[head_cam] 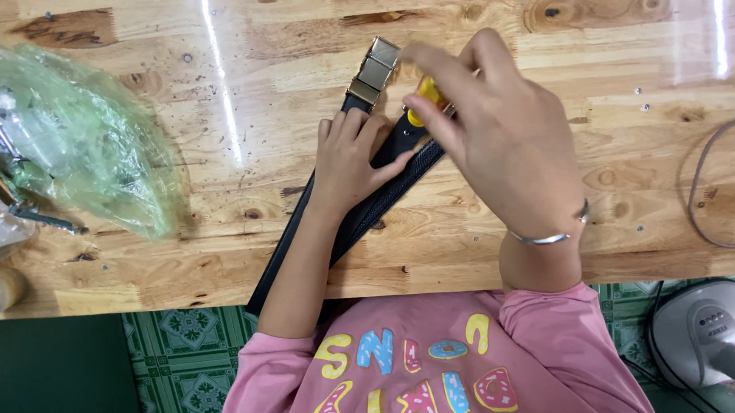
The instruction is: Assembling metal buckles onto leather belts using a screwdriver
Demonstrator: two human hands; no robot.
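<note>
Pinched in the right hand [507, 143]: small yellow tool [426, 94], held over the belt's far end, beside the metal buckle [374, 72]. Left hand [349, 159]: flat, fingers spread, pressing black belt [298, 228] onto wooden table [161, 245]. Belt runs from table's middle to its near edge. Crumpled green plastic bag [82, 142] at left; thin cord loop [713, 181] at right.
</note>
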